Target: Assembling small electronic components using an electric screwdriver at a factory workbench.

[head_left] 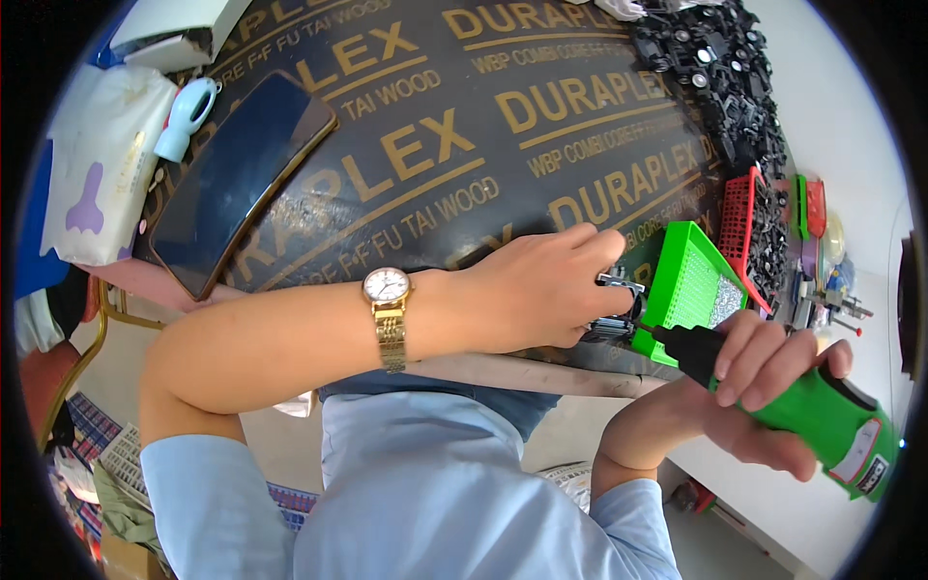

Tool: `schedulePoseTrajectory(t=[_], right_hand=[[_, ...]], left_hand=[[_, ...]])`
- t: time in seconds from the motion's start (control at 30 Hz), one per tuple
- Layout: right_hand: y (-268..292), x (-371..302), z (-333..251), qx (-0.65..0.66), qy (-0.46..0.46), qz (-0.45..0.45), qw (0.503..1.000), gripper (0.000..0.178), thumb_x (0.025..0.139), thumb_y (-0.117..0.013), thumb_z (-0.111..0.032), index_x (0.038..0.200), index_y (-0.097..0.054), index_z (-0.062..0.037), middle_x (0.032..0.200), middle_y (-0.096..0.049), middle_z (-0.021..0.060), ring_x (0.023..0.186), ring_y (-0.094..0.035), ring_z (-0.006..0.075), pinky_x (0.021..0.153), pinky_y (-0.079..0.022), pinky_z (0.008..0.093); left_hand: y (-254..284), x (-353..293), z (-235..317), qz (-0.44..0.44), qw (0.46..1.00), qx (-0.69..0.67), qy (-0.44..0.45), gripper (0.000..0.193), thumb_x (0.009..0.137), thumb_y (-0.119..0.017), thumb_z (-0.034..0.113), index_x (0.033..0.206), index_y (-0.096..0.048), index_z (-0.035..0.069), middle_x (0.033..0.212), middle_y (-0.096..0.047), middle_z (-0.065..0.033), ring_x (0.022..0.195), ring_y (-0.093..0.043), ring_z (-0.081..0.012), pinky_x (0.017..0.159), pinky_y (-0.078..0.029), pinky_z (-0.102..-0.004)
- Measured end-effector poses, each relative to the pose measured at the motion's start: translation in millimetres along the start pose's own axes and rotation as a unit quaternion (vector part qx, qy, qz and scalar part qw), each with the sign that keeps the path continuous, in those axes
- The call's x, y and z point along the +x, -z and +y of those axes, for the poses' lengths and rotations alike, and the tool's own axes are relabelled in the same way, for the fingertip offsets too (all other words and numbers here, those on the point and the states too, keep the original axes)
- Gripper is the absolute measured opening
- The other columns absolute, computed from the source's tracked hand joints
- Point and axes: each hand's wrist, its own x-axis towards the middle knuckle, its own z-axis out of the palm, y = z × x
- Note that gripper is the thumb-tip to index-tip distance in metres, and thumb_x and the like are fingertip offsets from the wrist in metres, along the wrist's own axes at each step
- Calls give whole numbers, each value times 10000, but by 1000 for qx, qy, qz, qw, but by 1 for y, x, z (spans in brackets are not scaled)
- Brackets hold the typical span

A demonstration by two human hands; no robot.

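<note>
My left hand (551, 285), with a gold watch (390, 307) on its wrist, is closed on a small black part with metallic edges (619, 304) at the table's near edge. Its fingers cover much of that part. In my right hand (764, 377) is a green and black electric screwdriver (812, 406), pointing left. The thin tip reaches the black part, though I cannot tell whether it sits in a screw. Just beyond lies a green basket (667, 280) with many small silvery screws (727, 300) in its right end.
A red basket (737, 217) of black parts stands behind the green one. A heap of black parts (715, 77) covers the far right. At left lie a dark phone (242, 179), a light blue handheld item (187, 118) and a white package (106, 155). The dark table (406, 87) bears gold lettering.
</note>
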Motion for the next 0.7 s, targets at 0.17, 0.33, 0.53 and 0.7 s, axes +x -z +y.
schedulePoseTrajectory(t=[0.17, 0.33, 0.53, 0.7], right_hand=[[16, 18, 0, -161, 9, 114, 980, 919, 762, -498, -734, 1268, -385, 25, 681, -432, 10, 505, -381, 95, 537, -357, 256], [11, 17, 18, -315, -74, 240, 915, 945, 749, -413, -771, 1218, -401, 49, 643, -423, 29, 532, -416, 119, 528, -383, 246], [33, 10, 11, -405, -115, 250, 872, 960, 727, -512, -758, 1192, -458, 80, 963, -590, 137, 709, -544, 115, 646, -434, 223], [44, 6, -1, -474, -20, 304, 826, 848, 739, -682, -575, 1213, -420, 78, 1259, -499, 192, 848, -611, 185, 709, -525, 279]], left_hand=[[13, 6, 3, -6, 999, -24, 33, 654, 665, -653, -10, 1273, -470, 149, 994, -469, -94, 922, -507, -292, 779, -472, -373], [31, 11, 7, 84, 993, -77, 19, 657, 648, -646, -78, 1258, -462, 84, 1128, -528, -114, 961, -575, -320, 722, -509, -386], [26, 6, 11, 145, 982, -112, -39, 244, 783, -677, -25, 986, -545, 5, 893, -608, -187, 819, -624, -206, 676, -500, -279], [26, 14, 4, 199, 960, 68, -183, 392, 641, -699, -117, 962, -658, 104, 1057, -428, -118, 885, -597, -319, 668, -518, -298]])
